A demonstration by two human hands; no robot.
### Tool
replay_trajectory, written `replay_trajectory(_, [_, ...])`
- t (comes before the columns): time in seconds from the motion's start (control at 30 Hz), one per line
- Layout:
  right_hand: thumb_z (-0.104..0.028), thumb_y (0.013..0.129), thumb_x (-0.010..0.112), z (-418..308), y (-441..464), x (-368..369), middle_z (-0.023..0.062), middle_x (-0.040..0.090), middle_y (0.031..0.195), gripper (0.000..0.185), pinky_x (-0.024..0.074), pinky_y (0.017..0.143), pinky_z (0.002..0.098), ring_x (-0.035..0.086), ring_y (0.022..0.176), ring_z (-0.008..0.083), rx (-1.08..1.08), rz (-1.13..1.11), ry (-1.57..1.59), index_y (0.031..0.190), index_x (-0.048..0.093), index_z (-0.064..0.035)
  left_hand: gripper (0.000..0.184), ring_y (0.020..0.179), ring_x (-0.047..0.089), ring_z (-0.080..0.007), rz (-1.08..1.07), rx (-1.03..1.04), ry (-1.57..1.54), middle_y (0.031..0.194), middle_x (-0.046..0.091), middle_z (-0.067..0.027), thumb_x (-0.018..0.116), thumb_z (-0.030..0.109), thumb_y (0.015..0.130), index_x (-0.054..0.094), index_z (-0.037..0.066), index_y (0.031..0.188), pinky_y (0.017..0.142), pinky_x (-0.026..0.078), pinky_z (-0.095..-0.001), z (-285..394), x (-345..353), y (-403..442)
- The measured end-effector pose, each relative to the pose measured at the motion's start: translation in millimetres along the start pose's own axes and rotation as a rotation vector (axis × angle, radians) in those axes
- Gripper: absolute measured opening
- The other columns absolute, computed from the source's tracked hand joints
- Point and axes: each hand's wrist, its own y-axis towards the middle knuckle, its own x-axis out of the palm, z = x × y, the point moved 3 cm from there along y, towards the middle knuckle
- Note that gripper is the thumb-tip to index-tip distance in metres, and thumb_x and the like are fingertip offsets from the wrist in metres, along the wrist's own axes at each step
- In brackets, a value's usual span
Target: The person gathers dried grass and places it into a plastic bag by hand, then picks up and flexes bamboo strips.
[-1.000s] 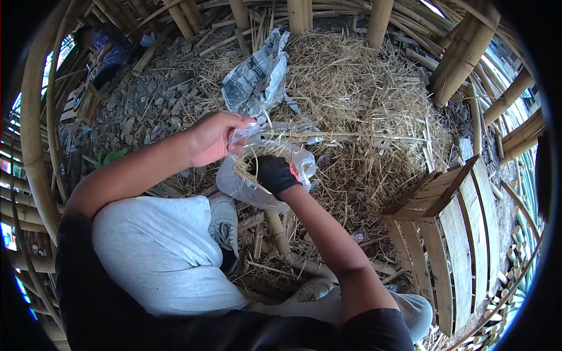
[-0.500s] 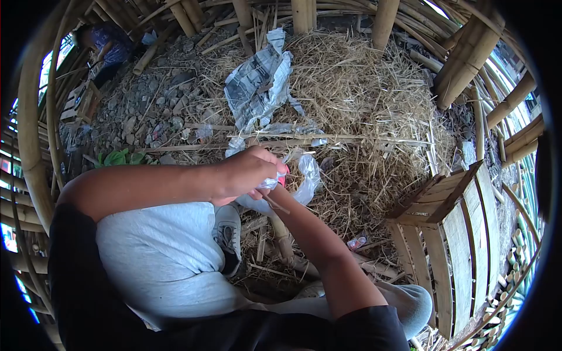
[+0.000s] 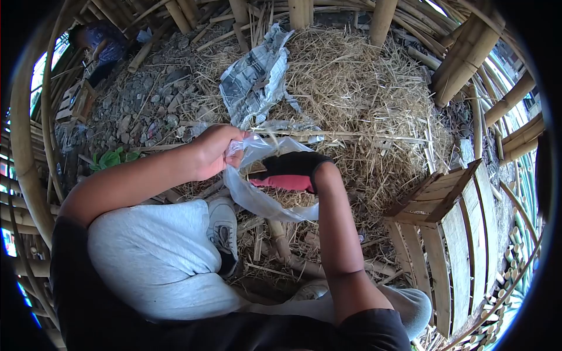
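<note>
- Plastic bag (image 3: 249, 199): clear film, located in front of the seated person's shins, above the littered ground. Its mouth is spread into a wide loop. Straw shows within the loop; whether it lies inside the film or beneath it cannot be determined.
- Left hand (image 3: 216, 153): bare, closed on the gathered edge of the bag at the loop's left end, with the thumb uppermost.
- Right hand (image 3: 293, 172): wears a black and red glove, set within the bag's mouth with the fingers directed left towards the other hand. Whether it grips anything cannot be told.
- Newspaper (image 3: 257, 76): crumpled and torn sheets, lying beyond the bag at the left border of the straw.
- Straw (image 3: 363, 88): loose, dry layer spread over the ground beyond and to the right of the bag. A thin slat (image 3: 369, 138) lies across it.
- Slatted crate (image 3: 462, 234): wooden, right of the person, tilted in view.
- Stones (image 3: 137, 105): broken pieces at upper left; green leaves (image 3: 111, 158) lie near them, above the left forearm.
- Second person (image 3: 108, 50): at far upper left, well apart, near a small crate (image 3: 76, 100).
- Bamboo posts (image 3: 462, 64): stand around the outer edge of the area.
</note>
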Motion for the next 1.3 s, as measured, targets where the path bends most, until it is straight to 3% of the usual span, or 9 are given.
replay_trajectory(0.17, [-0.054, 0.092, 0.057, -33, -62, -76, 0.0089, 0.072, 0.106, 0.059, 0.0521, 0.085, 0.0325, 0.068, 0.096, 0.0222, -0.021, -0.06, 0.203, 0.123, 0.063, -0.0043, 0.019, 0.058, 0.037, -0.0086, -0.051, 0.017, 0.025, 0.071, 0.045, 0.0003, 0.047, 0.017, 0.094, 0.056, 0.001, 0.102, 0.051, 0.032, -0.0245, 4, -1, 0])
replay_trajectory(0.27, [-0.059, 0.094, 0.05, 25, -80, -81, 0.0149, 0.071, 0.097, 0.068, 0.0542, 0.075, 0.0336, 0.069, 0.085, 0.0224, -0.185, 0.13, 0.972, 0.115, 0.062, 0.0052, 0.018, 0.058, 0.036, -0.0082, -0.06, 0.022, 0.008, 0.072, 0.044, 0.0009, 0.047, 0.017, 0.095, 0.055, 0.002, 0.101, 0.051, 0.031, -0.0244, 11, 3, -3])
replay_trajectory(0.47, [-0.084, 0.082, 0.036, 140, -53, -52, 0.0035, 0.053, 0.066, 0.083, 0.037, 0.046, 0.0288, 0.05, 0.056, 0.0151, 0.595, 0.829, 1.271, 0.098, 0.059, -0.0051, 0.017, 0.057, 0.035, -0.0095, -0.062, 0.02, 0.009, 0.069, 0.042, 0.0006, 0.045, 0.015, 0.094, 0.055, 0.002, 0.099, 0.052, 0.03, -0.0251, 12, 3, -4])
replay_trajectory(0.7, [-0.077, 0.086, 0.042, 152, -20, 13, 0.0089, 0.061, 0.109, 0.083, 0.0446, 0.059, 0.0317, 0.051, 0.065, 0.0146, 0.361, 0.363, 1.216, 0.123, 0.057, -0.004, 0.021, 0.057, 0.033, -0.0084, -0.072, 0.016, 0.058, 0.069, 0.04, 0.0019, 0.045, 0.015, 0.092, 0.054, 0.001, 0.105, 0.052, 0.03, -0.0246, 13, 7, -4])
replay_trajectory(0.8, [-0.055, 0.099, 0.043, 105, -11, -12, 0.009, 0.061, 0.124, 0.061, 0.0462, 0.093, 0.0295, 0.059, 0.105, 0.017, 0.125, 0.416, 1.279, 0.132, 0.055, -0.0048, 0.023, 0.058, 0.035, -0.0086, -0.058, 0.02, 0.042, 0.07, 0.041, 0.0014, 0.046, 0.015, 0.091, 0.055, 0.0, 0.107, 0.053, 0.031, -0.0248, 12, 8, -3])
replay_trajectory(0.97, [-0.043, 0.098, 0.051, 6, -31, -38, 0.0131, 0.061, 0.127, 0.047, 0.043, 0.099, 0.028, 0.06, 0.11, 0.0196, 0.133, 0.135, 0.76, 0.13, 0.059, -0.0079, 0.023, 0.058, 0.037, -0.009, -0.092, 0.043, 0.019, 0.072, 0.045, 0.0002, 0.046, 0.015, 0.092, 0.055, 0.0, 0.107, 0.053, 0.032, -0.0251, 14, 9, 0])
replay_trajectory(1.03, [-0.051, 0.096, 0.049, -6, -8, -21, 0.0144, 0.055, 0.134, 0.053, 0.0401, 0.104, 0.0338, 0.056, 0.118, 0.0247, 0.083, -0.076, 0.164, 0.129, 0.059, -0.0118, 0.023, 0.059, 0.038, -0.0092, -0.084, 0.047, -0.012, 0.073, 0.046, -0.0003, 0.046, 0.015, 0.092, 0.056, 0.0, 0.106, 0.053, 0.033, -0.0252, 15, 10, 1])
replay_trajectory(1.13, [-0.059, 0.091, 0.04, -38, 4, 21, 0.0184, 0.045, 0.143, 0.062, 0.021, 0.111, 0.056, 0.04, 0.134, 0.0355, 0.294, 0.094, -0.315, 0.132, 0.058, -0.0155, 0.02, 0.059, 0.039, -0.0092, -0.101, 0.066, -0.022, 0.074, 0.047, -0.0006, 0.049, 0.016, 0.092, 0.057, 0.0, 0.103, 0.053, 0.033, -0.0256, 15, 13, 0])
replay_trajectory(1.3, [-0.057, 0.092, 0.036, -39, 38, 83, 0.0192, 0.044, 0.145, 0.064, 0.0075, 0.111, 0.0625, 0.032, 0.139, 0.037, 0.235, 0.344, -0.556, 0.131, 0.058, -0.0114, 0.015, 0.059, 0.04, -0.0095, -0.085, 0.042, -0.038, 0.073, 0.049, -0.0003, 0.055, 0.017, 0.093, 0.058, 0.003, 0.097, 0.053, 0.033, -0.026, 5, 9, 2])
